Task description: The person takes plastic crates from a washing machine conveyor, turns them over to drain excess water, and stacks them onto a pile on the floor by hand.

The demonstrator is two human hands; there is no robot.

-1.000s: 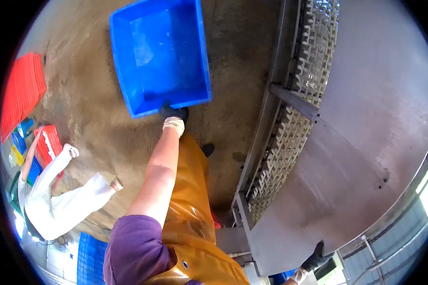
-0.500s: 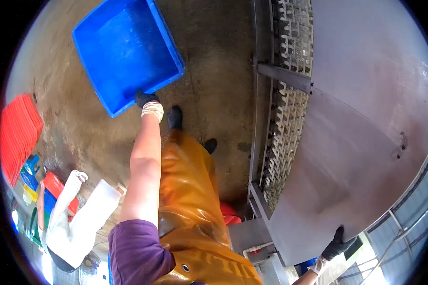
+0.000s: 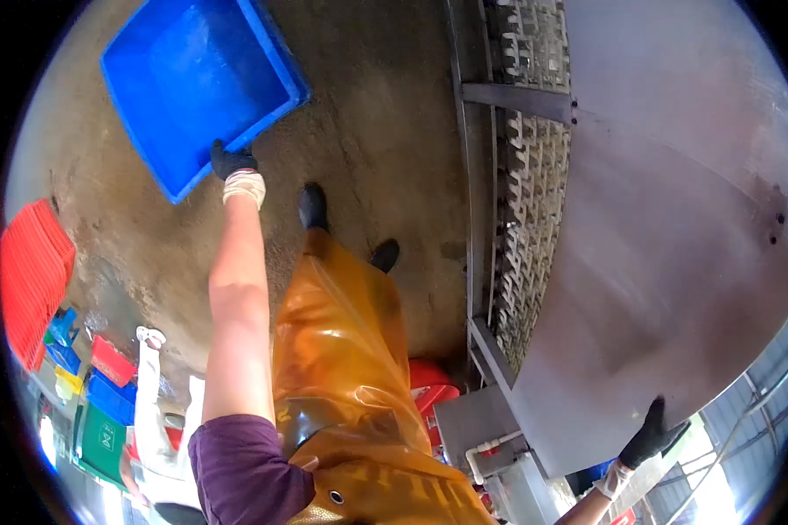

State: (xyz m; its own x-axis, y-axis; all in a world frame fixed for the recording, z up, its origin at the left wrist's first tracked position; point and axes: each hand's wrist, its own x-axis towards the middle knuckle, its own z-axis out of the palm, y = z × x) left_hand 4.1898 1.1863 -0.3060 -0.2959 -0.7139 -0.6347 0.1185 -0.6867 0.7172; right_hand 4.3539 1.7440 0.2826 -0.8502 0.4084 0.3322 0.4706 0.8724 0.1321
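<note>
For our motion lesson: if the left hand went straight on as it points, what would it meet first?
The blue tub: the left hand grips its near rim, with its inside probably straight ahead; depth is unclear.

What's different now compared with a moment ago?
The blue bin has swung leftward, away from the steel panel; the view shifted too. Nothing was visibly taken hold of or let go: the left hand still grips the bin, and the right hand remains at the panel's edge.
</note>
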